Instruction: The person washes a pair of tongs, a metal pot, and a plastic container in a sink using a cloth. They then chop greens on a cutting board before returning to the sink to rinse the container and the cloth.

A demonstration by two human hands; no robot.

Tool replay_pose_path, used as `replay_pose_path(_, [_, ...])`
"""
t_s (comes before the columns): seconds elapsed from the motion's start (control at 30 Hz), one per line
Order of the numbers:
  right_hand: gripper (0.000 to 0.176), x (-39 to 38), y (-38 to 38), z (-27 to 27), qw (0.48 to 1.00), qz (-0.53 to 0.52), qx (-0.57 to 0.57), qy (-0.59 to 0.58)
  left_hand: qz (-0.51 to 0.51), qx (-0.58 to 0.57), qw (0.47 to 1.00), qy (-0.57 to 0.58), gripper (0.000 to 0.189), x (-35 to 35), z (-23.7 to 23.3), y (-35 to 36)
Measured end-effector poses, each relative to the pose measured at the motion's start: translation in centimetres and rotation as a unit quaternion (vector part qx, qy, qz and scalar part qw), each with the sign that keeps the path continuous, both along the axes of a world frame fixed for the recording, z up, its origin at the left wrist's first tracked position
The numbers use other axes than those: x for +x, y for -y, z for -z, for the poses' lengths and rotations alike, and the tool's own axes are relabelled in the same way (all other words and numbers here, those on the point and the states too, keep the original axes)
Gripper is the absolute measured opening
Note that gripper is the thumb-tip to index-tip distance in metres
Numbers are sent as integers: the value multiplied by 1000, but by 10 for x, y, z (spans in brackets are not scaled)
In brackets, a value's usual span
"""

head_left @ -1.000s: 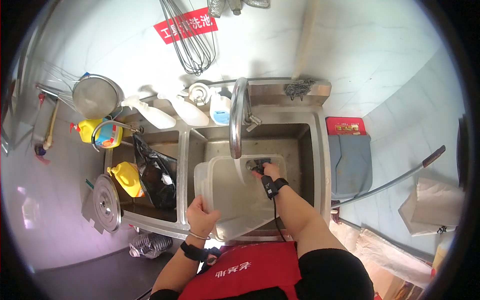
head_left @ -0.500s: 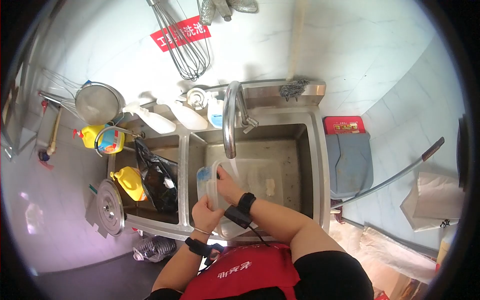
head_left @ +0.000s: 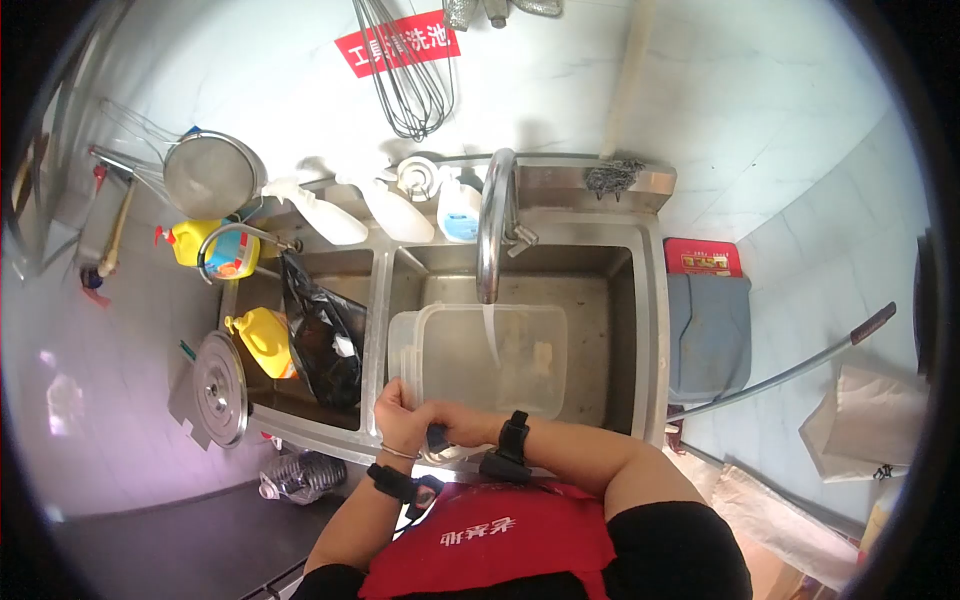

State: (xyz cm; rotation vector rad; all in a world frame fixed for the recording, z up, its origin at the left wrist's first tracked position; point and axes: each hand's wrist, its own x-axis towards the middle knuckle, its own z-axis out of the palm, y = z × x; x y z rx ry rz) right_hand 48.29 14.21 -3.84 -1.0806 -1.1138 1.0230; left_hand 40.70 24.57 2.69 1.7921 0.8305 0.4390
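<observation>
A clear plastic container (head_left: 530, 350) lies in the right sink basin, with water running from the faucet (head_left: 488, 250) into it. Along its left side is a second translucent plastic piece (head_left: 402, 330), a tub or lid, partly overlapped. My left hand (head_left: 402, 414) is closed at the near left corner of the container. Against it, my right hand (head_left: 458, 424) is closed too, its fingers curled toward the left one. Between them shows a small dark piece (head_left: 437, 437); what it is and what the fingers grip are hidden.
Left basin: black plastic bag (head_left: 325, 345) and yellow jug (head_left: 264, 342). White spray bottles (head_left: 398, 212) line the back ledge. A round metal lid (head_left: 220, 390) leans at the left; a steel scrubber (head_left: 614, 178) hangs behind. Right of the sink stands a grey bin (head_left: 708, 335).
Both hands have drawn down toward my body and closed together. The blue patch at the container's left side is out of sight. The view has shifted slightly.
</observation>
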Motion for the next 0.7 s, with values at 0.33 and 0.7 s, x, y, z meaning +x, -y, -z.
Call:
replay_pose_path(0.33, [16,38,49,66,911,-119,-80,386,9,-18,1000,10,31,4,-8,6])
replay_pose_path(0.7, [20,127,98,55,764,95,-225,597,75,76,992,-65,29,15,-52,11])
